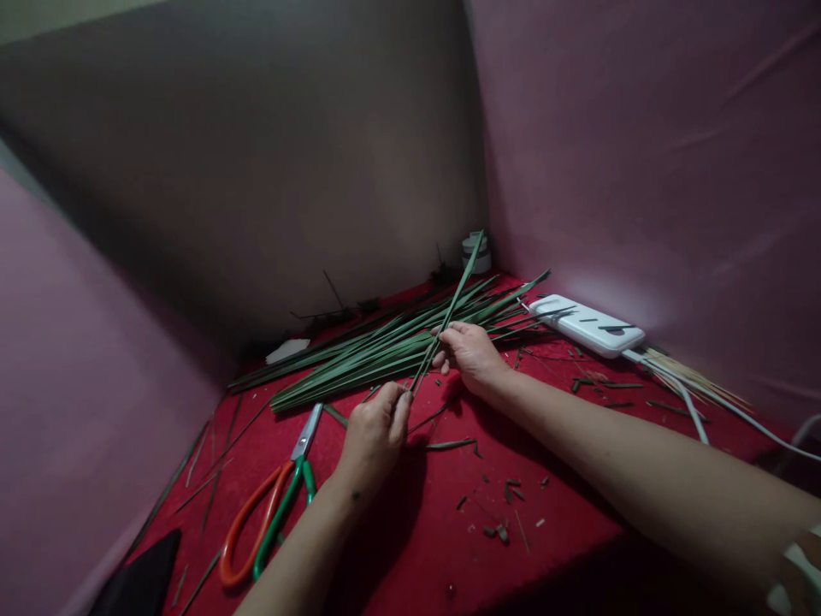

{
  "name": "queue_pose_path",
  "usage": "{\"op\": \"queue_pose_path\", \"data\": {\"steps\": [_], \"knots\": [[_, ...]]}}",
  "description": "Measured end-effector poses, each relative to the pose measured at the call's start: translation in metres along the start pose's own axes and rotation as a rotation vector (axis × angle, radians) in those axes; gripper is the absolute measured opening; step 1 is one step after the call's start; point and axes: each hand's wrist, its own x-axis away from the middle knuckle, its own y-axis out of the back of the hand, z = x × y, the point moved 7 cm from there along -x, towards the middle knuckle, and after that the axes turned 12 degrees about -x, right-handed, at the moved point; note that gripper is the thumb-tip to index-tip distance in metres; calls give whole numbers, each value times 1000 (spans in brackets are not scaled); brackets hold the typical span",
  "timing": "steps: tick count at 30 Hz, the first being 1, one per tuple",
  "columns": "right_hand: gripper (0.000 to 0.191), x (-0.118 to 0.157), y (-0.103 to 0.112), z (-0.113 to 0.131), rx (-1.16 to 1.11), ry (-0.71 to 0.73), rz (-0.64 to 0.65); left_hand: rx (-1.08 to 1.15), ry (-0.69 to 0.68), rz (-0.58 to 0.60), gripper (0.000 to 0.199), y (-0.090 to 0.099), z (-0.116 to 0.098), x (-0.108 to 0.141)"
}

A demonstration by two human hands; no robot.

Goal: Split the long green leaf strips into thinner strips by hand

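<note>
Head view: a green leaf strip (458, 295) is held above the near right edge of a leaf pile (365, 351), over a red cloth (449, 530). Its long axis runs from near left to far right, at a steep slant, and its far tip points towards the wall corner, overlapping a white jar (487, 257) in the line of sight. Between the hands the strip looks like narrow strands; farther off it is broader. The piled leaves lie flatter across the scene, their long axes mostly left to right, with the right ends farther off.

The left hand (378, 428) pinches the strip at its near end between thumb and fingers, knuckles upward, its forearm rising from the near edge and slanting far right. The right hand (471, 351) grips it farther along with thumb and forefinger, the other fingers curled beneath; its forearm stretches in from the near right towards far left.

Scissors (298, 460) with orange and green handles lie left of the left hand, blades pointing far. Cut scraps (502, 532) are scattered at near right, and a white device (587, 325) with cables (689, 411) sits at far right.
</note>
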Motion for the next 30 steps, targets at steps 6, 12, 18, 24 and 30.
{"op": "queue_pose_path", "data": {"steps": [6,12,18,24,30], "knots": [[10,-9,10,7,-86,-10,-99,159,44,77,28,-2,6,1],[11,-10,14,9,-130,4,-143,460,171,265,32,-12,7,1],[15,-11,18,8,-114,19,-169,484,212,290,30,-16,9,1],[17,-11,24,12,-48,56,-230,353,92,203,31,-10,8,0],[15,-10,26,15,14,71,-250,288,89,160,33,-9,10,2]]}}
